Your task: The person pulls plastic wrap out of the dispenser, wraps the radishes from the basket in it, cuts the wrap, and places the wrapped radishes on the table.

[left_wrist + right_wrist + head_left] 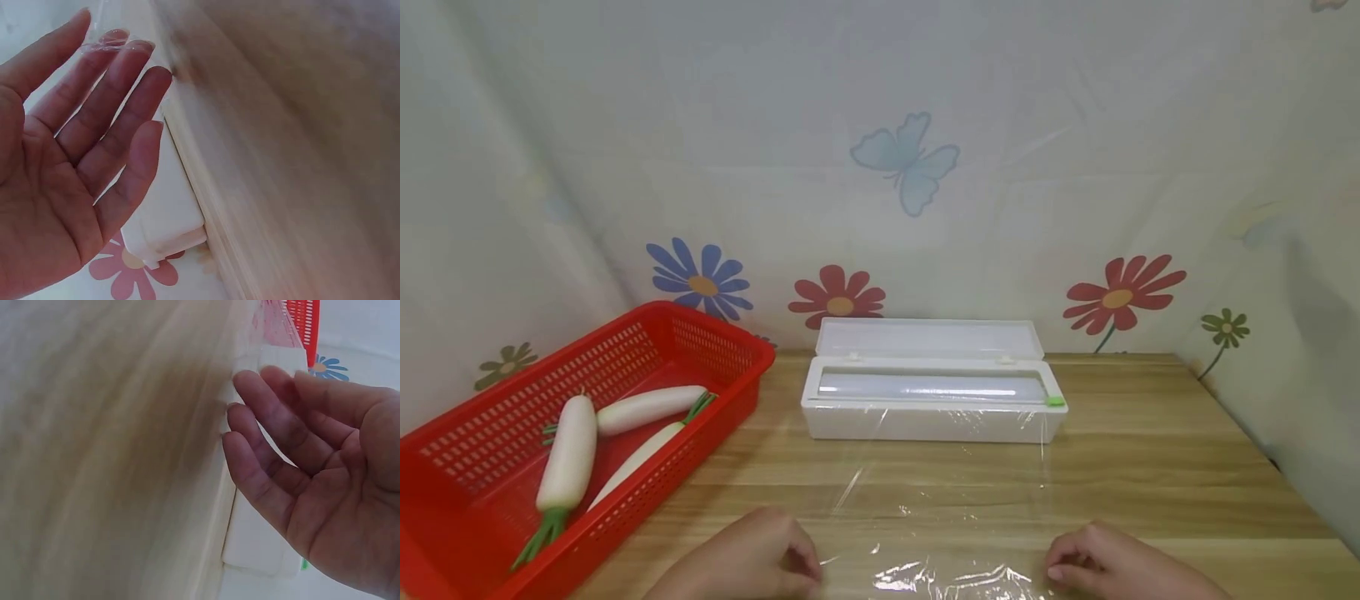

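A sheet of clear cling film [955,508] stretches from a white cling film box [925,423] toward me over the wooden table. My left hand [752,558] holds the film's near left corner with thumb and fingertips; in the left wrist view the film [105,45] crosses the fingertips, the other fingers loosely bent. At the near right corner my right hand [1123,562] pinches the film between thumb and forefinger. The box's lid [928,337] stands raised at the back, with the film roll [925,387] inside. A green slider [1055,401] sits at the box's right end.
A red plastic basket [730,417] stands at the left with white radishes in it, one radish [568,458] lying nearest the middle. Behind the wooden table [1150,450] hangs a flowered curtain [760,167], close at the back of the box.
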Available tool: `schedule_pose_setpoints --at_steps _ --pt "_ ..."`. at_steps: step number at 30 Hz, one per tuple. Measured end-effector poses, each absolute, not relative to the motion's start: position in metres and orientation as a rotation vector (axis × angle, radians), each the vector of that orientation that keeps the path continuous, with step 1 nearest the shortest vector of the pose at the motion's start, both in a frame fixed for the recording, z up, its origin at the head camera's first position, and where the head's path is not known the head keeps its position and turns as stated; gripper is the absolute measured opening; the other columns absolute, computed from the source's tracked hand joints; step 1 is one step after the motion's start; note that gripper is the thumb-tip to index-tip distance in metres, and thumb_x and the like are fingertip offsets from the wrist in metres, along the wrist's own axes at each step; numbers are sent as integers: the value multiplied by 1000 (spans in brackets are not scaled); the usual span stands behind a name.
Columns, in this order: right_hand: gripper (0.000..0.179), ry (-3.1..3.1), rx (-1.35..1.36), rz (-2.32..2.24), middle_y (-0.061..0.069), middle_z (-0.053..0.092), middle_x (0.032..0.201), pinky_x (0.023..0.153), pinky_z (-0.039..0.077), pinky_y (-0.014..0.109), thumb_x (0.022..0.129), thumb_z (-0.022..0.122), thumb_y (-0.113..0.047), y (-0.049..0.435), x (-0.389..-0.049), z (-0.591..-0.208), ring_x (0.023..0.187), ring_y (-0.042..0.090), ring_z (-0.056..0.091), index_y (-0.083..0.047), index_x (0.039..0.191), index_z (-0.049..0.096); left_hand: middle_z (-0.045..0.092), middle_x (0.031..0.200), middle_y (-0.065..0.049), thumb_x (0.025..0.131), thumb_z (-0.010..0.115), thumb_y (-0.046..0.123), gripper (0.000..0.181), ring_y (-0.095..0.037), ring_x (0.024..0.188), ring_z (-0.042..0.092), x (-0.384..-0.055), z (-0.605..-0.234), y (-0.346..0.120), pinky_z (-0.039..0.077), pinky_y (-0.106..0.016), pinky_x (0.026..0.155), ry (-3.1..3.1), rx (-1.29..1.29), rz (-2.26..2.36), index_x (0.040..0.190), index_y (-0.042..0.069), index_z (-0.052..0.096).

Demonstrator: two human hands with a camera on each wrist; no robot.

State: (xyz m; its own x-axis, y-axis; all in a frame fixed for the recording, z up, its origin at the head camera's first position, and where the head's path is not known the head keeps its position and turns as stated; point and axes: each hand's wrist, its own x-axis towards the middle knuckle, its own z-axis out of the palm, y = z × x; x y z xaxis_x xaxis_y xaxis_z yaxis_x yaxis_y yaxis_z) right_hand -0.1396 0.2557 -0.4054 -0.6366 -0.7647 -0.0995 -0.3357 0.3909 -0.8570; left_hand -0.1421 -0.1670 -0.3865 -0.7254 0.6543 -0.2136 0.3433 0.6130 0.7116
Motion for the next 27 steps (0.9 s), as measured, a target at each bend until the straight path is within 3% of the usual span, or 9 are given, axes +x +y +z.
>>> schedule_pose_setpoints --at_steps 6,12,19,27 --pt "15 2142 -842 -1187 -10 65 84 61 50 22 88 58 -19 254 -140 -407 71 1 57 -12 98 69 59 63 17 85 62 32 15 1 56 49 -146 -390 -165 45 -19 55 2373 852 898 85 23 73" --pt "18 2146 -801 -1225 -8 62 78 55 48 23 86 62 -17 255 -140 -411 67 2 54 -12 102 68 63 76 18 83 65 19 10 2 67 53 -146 -392 -161 47 -19 63 2371 839 881 90 21 73" --pt "35 2209 -808 -1200 -11 52 70 49 43 20 83 65 -24 258 -142 -415 60 -1 47 -13 116 63 60 73 15 79 68 14 13 -1 65 52 -145 -391 -161 46 -20 59 2350 769 926 91 18 72" --pt "44 2187 -755 -1197 -12 49 64 42 37 18 80 68 -25 257 -141 -418 49 -2 42 -16 122 59 59 70 14 78 70 19 14 -4 64 52 -148 -389 -168 45 -21 58 2390 742 934 92 21 71"
